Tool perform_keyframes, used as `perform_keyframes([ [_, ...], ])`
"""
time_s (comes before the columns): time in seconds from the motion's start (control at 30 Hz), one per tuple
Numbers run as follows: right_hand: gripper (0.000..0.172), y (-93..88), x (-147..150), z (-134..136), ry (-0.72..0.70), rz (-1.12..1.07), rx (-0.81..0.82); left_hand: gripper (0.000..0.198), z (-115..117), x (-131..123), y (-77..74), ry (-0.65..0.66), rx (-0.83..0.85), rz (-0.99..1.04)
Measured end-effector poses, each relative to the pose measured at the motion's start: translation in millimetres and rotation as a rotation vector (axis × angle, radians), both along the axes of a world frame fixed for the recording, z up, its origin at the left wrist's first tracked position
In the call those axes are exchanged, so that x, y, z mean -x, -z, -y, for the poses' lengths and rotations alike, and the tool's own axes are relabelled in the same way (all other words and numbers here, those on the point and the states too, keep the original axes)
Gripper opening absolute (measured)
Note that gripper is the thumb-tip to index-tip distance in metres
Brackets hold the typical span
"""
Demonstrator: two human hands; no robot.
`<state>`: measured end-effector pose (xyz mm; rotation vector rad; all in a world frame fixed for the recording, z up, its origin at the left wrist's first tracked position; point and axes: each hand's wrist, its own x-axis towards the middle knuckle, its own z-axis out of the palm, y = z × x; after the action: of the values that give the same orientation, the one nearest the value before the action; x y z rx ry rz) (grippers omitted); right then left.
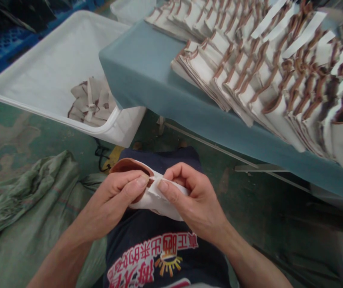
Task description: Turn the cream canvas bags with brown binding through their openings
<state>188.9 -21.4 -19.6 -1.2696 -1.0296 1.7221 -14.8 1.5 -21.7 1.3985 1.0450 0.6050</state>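
In front of my lap I hold a white piece with a brown lining (168, 202), which looks like a shoe upper. Its brown-lined opening faces the upper left. My left hand (121, 194) is closed on the brown edge, thumb and forefinger pinching near the middle. With thumb and bent fingers, my right hand (189, 196) grips the white side. Between the two thumbs a small white flap or strip (156, 190) sticks up, its edge frayed. The fingers beneath the piece are hidden.
Rows of similar white and brown pieces (246, 88) lie overlapped on a blue-covered table (135, 60). A white plastic bin (54, 52) at the left holds several loose pieces (91, 102). Green woven sacks (39, 208) lie at lower left, blue pallets (6, 52) behind the bin.
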Motion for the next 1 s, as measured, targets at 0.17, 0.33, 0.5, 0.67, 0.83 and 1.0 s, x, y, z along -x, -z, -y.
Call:
perform_keyframes([
  [0.17,0.027,-3.6,3.4,-2.6,-0.011,0.081,-0.015,0.043,-1.7,-1.4,-0.7,0.000,-0.015,-0.008],
  [0.33,0.025,-3.5,4.9,-3.8,-0.007,0.111,-0.004,0.043,-1.4,-0.5,1.2,0.009,-0.009,0.019],
  [0.5,0.026,-1.8,6.8,-2.0,-0.005,0.158,-0.005,0.044,-1.2,0.8,2.3,-0.004,-0.028,0.021],
  [0.67,0.025,4.1,11.7,0.9,0.024,0.174,-0.015,0.044,-0.8,-1.4,1.9,-0.034,-0.036,0.007],
  [0.83,0.024,6.3,15.2,3.3,0.063,0.173,-0.011,0.044,1.1,-6.0,0.1,-0.075,-0.086,-0.040],
  [1.0,0.023,4.9,15.6,2.8,0.102,0.264,-0.089,0.045,4.2,-9.4,1.1,-0.114,-0.091,-0.057],
])
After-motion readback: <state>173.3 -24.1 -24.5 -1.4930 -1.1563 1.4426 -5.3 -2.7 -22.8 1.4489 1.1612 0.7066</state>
